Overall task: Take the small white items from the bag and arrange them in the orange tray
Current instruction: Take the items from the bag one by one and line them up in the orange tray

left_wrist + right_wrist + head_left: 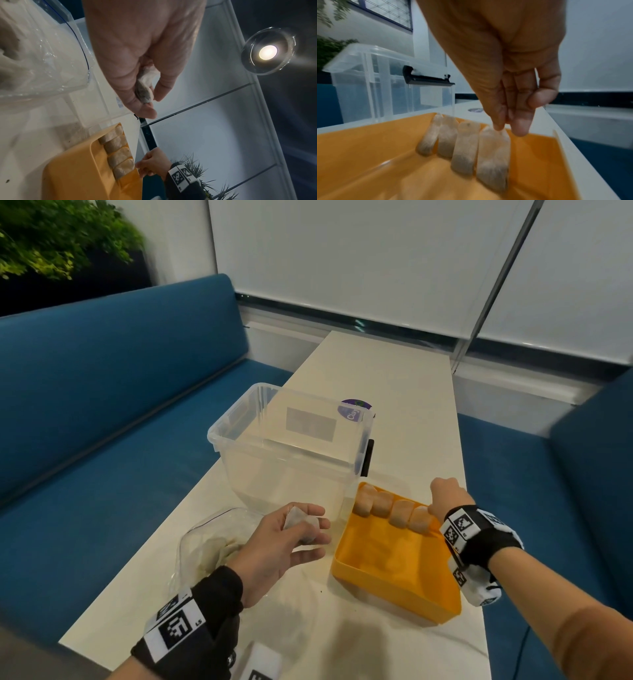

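My left hand [308, 525] pinches one small white sachet [298, 520] between thumb and fingers, above the table between the clear plastic bag [212, 542] and the orange tray [387, 559]. The left wrist view shows the same sachet [145, 93] in that hand [150, 97], with the bag [42, 54] behind it. Several sachets [394, 511] stand in a row against the tray's far wall. My right hand [445, 494] is at the tray's far right corner. In the right wrist view its straight fingers [520, 127] point down and the thumb tip touches the top of the rightmost sachet [493, 155].
A clear plastic storage bin [291, 446] with a black latch stands just behind the tray and the bag. A purple round sticker [354, 409] lies on the white table beyond it. Blue bench seats run along both sides of the narrow table.
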The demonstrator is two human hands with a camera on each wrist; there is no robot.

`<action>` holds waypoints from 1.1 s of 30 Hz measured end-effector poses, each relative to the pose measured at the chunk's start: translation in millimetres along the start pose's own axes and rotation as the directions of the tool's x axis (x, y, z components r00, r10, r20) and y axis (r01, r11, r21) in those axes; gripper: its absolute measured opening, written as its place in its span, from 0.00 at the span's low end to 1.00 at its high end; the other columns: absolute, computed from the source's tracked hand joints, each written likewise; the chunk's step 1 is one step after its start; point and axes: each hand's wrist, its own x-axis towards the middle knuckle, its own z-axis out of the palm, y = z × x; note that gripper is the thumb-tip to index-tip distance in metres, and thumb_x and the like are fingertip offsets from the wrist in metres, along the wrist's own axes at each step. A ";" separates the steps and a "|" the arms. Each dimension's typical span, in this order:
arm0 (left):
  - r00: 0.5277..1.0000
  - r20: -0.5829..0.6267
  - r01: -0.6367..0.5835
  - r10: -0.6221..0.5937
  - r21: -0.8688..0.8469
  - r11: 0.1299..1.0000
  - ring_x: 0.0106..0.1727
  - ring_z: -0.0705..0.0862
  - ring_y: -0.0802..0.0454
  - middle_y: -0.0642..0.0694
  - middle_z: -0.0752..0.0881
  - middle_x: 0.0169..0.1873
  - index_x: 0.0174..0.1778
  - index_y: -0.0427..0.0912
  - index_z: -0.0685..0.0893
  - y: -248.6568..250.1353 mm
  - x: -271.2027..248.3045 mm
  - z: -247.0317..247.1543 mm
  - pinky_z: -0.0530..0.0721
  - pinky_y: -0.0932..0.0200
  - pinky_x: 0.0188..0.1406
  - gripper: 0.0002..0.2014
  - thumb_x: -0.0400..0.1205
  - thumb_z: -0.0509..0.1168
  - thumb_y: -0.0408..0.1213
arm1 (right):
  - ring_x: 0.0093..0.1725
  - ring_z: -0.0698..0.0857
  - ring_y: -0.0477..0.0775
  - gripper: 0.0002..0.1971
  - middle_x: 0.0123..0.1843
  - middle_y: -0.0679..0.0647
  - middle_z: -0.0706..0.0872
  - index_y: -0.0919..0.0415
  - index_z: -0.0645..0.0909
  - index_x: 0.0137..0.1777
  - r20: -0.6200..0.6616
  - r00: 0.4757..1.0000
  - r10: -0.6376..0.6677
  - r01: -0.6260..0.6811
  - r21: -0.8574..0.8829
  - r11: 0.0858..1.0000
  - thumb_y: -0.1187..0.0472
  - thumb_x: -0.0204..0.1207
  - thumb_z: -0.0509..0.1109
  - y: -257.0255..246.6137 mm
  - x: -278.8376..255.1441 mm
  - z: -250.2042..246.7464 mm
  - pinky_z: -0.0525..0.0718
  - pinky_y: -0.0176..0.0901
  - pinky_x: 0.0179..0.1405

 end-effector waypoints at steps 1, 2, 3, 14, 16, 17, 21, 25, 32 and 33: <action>1.000 0.019 0.006 -0.007 0.002 1.000 0.54 0.88 0.46 0.39 0.87 0.57 0.61 0.41 0.81 0.6 0.0 0.8 0.88 0.53 0.52 0.11 0.84 0.62 0.29 | 0.52 0.85 0.61 0.09 0.55 0.61 0.81 0.63 0.76 0.58 -0.021 1.000 -0.002 0.002 0.017 1.000 0.67 0.79 0.65 -1.4 -3.4 -5.8 0.86 0.48 0.50; 0.999 0.038 0.014 -0.014 0.002 1.000 0.56 0.88 0.46 0.39 0.87 0.58 0.64 0.42 0.79 1.2 0.2 1.5 0.88 0.52 0.54 0.12 0.85 0.62 0.28 | 0.51 0.85 0.61 0.09 0.55 0.61 0.81 0.63 0.77 0.57 -0.043 0.999 -0.011 0.013 0.044 0.999 0.64 0.79 0.66 -4.6 -8.3 -13.7 0.86 0.49 0.50; 0.998 0.059 0.022 -0.021 -0.004 1.000 0.57 0.88 0.46 0.39 0.87 0.59 0.65 0.42 0.78 1.6 0.5 1.9 0.88 0.52 0.56 0.14 0.85 0.61 0.28 | 0.50 0.85 0.61 0.08 0.54 0.61 0.82 0.63 0.77 0.56 -0.065 0.997 -0.033 0.038 0.083 0.996 0.62 0.79 0.66 -8.8 -14.5 -22.6 0.86 0.50 0.51; 0.948 0.317 -0.055 -0.015 0.211 0.976 0.43 0.87 0.53 0.40 0.91 0.51 0.52 0.39 0.85 14.0 5.2 24.4 0.81 0.64 0.37 0.06 0.81 0.67 0.28 | 0.37 0.77 0.44 0.12 0.45 0.48 0.78 0.44 0.83 0.59 -0.168 0.679 -0.715 0.714 0.376 0.590 0.49 0.75 0.71 -85.7 -130.3 -91.7 0.77 0.33 0.41; 0.944 0.330 -0.087 -0.012 0.283 0.955 0.39 0.83 0.57 0.43 0.92 0.49 0.49 0.40 0.86 15.7 5.6 25.1 0.78 0.65 0.37 0.05 0.82 0.67 0.28 | 0.39 0.79 0.45 0.09 0.47 0.48 0.78 0.48 0.85 0.53 -0.174 0.694 -0.699 0.700 0.391 0.597 0.51 0.75 0.72 -84.1 -126.0 -91.1 0.75 0.28 0.39; 0.945 0.328 -0.100 -0.004 0.300 0.949 0.38 0.82 0.59 0.43 0.92 0.47 0.49 0.40 0.87 16.3 5.6 25.3 0.77 0.65 0.36 0.04 0.81 0.68 0.30 | 0.38 0.80 0.44 0.06 0.46 0.48 0.80 0.51 0.86 0.49 -0.207 0.711 -0.672 0.685 0.421 0.595 0.53 0.74 0.73 -80.9 -124.3 -91.6 0.75 0.26 0.38; 0.971 0.221 -0.156 0.090 0.302 0.940 0.36 0.79 0.59 0.48 0.89 0.40 0.49 0.44 0.90 18.8 8.1 21.1 0.77 0.63 0.38 0.05 0.80 0.71 0.37 | 0.32 0.85 0.47 0.03 0.35 0.54 0.88 0.61 0.85 0.44 -0.243 0.818 -0.522 0.536 0.652 0.536 0.62 0.74 0.73 -60.6 -118.8 -95.2 0.85 0.43 0.38; 0.962 0.185 -0.260 0.199 0.412 0.873 0.33 0.76 0.60 0.51 0.82 0.31 0.42 0.43 0.89 26.9 10.9 20.6 0.76 0.66 0.35 0.04 0.80 0.70 0.38 | 0.37 0.87 0.46 0.06 0.41 0.49 0.88 0.55 0.84 0.49 -0.229 0.835 -0.500 0.509 0.666 0.545 0.56 0.74 0.73 -45.7 -119.5 -98.1 0.87 0.41 0.41; 0.931 0.216 -0.365 0.295 0.543 0.756 0.34 0.79 0.63 0.54 0.86 0.35 0.50 0.46 0.90 34.8 15.3 26.1 0.74 0.71 0.34 0.06 0.79 0.72 0.40 | 0.36 0.86 0.44 0.07 0.41 0.48 0.90 0.57 0.88 0.48 -0.389 0.767 -0.510 0.633 0.593 0.498 0.57 0.73 0.74 -36.8 -125.9 -106.1 0.87 0.34 0.40; 0.940 0.194 -0.341 0.281 0.550 0.762 0.37 0.81 0.62 0.53 0.88 0.41 0.55 0.51 0.88 34.2 16.4 26.0 0.75 0.70 0.36 0.10 0.78 0.72 0.43 | 0.36 0.86 0.44 0.07 0.41 0.49 0.90 0.57 0.88 0.48 -0.400 0.769 -0.499 0.632 0.590 0.502 0.58 0.73 0.74 -33.5 -125.4 -108.5 0.87 0.34 0.40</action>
